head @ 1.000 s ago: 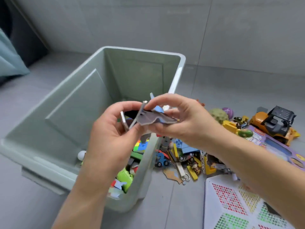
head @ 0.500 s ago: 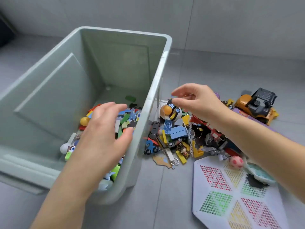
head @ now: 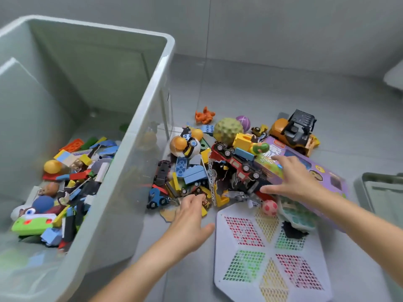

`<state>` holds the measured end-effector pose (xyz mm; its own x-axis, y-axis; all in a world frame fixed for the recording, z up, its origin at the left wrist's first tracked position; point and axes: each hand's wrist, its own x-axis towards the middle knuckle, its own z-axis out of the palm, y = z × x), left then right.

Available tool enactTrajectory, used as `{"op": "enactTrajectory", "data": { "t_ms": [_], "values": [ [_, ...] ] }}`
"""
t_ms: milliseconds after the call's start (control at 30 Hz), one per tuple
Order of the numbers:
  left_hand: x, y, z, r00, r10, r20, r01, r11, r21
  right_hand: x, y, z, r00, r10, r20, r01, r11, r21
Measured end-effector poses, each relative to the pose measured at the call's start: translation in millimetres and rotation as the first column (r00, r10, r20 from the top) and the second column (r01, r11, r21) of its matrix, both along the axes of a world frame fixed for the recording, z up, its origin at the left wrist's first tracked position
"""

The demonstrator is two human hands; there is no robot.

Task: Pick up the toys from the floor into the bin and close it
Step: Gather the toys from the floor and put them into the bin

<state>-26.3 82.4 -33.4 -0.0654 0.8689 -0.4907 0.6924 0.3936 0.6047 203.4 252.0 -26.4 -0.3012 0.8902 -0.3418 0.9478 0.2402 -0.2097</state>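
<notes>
The left hand (head: 188, 219) has its fingers (head: 197, 198) straight, touching small pieces at the near edge of the toy pile (head: 192, 171); the right hand (head: 294, 182) spreads over the red truck (head: 237, 164) and purple box (head: 322, 171), gripping nothing. The pile lies beside the bin (head: 144, 110). A hasty scoop may scatter bricks; the mesh board (head: 270, 258) crowds the approach

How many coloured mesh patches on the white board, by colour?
On the white board:
red patches: 2
yellow patches: 2
green patches: 2
Total: 6
</notes>
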Motion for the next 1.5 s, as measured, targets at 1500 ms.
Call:
{"op": "enactTrajectory", "data": {
  "t_ms": [1500],
  "values": [
    [-36, -41, -24, 0.962, 0.218, 0.164, -0.232, 0.970, 0.076, -318, -21, 149, 0.750, 0.661, -0.021, -0.631, 0.724, 0.280]
  ]
}}
